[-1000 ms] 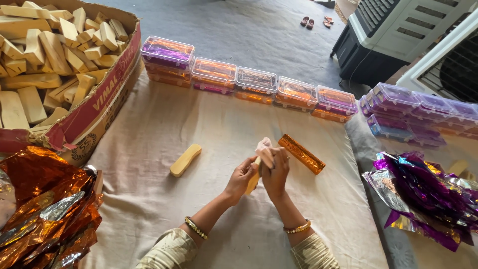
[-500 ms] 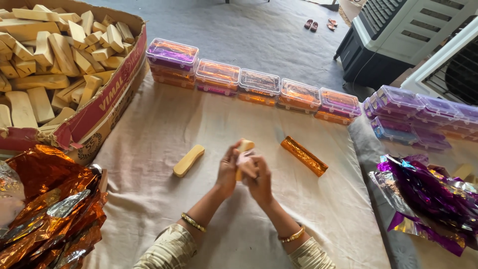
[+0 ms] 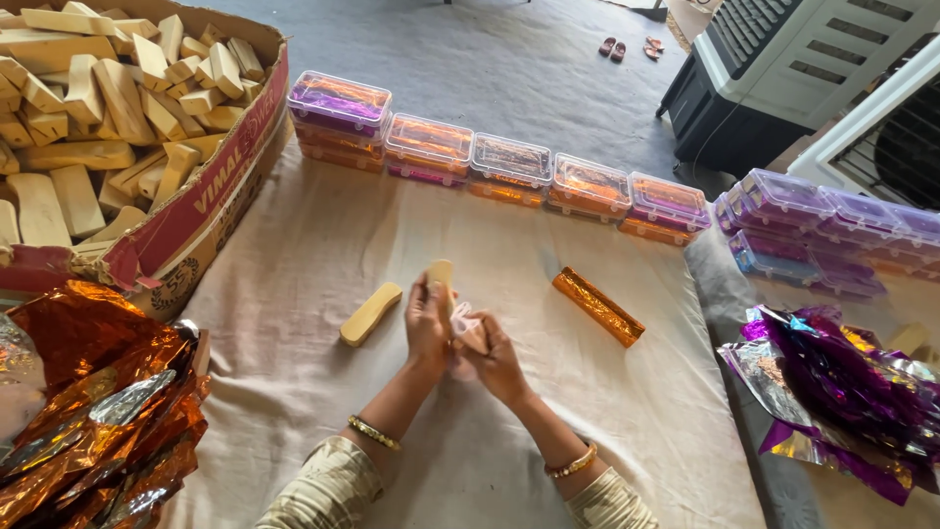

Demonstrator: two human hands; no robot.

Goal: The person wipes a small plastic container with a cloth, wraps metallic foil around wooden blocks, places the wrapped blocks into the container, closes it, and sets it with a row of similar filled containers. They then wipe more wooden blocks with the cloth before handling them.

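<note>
The pale wooden block (image 3: 440, 275) stood upright in the left hand (image 3: 428, 328), its rounded top poking out above the fingers (image 3: 419, 299), which were wrapped round its lower part in a firm hold. Just to the right, and touching the left hand, the right hand (image 3: 493, 355) had its fingers pinched narrow on a scrap of thin clear wrapping (image 3: 463, 319), which lay crumpled between the two hands against the side of the block. Both forearms came up from the bottom edge and met over the middle of the cloth-covered worktop (image 3: 294, 255), the wrists bent inward, each with a gold bangle, the sleeves a light striped fabric. A second wooden block (image 3: 371, 313) lay flat on the cloth just left of the hands, apart from them. An orange foil-wrapped bar (image 3: 597, 306) lay at a slant on the cloth to the right, well apart from the fingers. Along the far edge ran a row of clear lidded boxes (image 3: 509, 162) with orange and purple contents, and more purple-tinted boxes (image 3: 818, 220) stood stacked further right. A big cardboard carton (image 3: 211, 186) heaped with bare wooden blocks sat at the far left, crumpled orange foil sheets (image 3: 88, 402) lay in the near left corner, and purple foil sheets (image 3: 842, 392) lay on the right.
</note>
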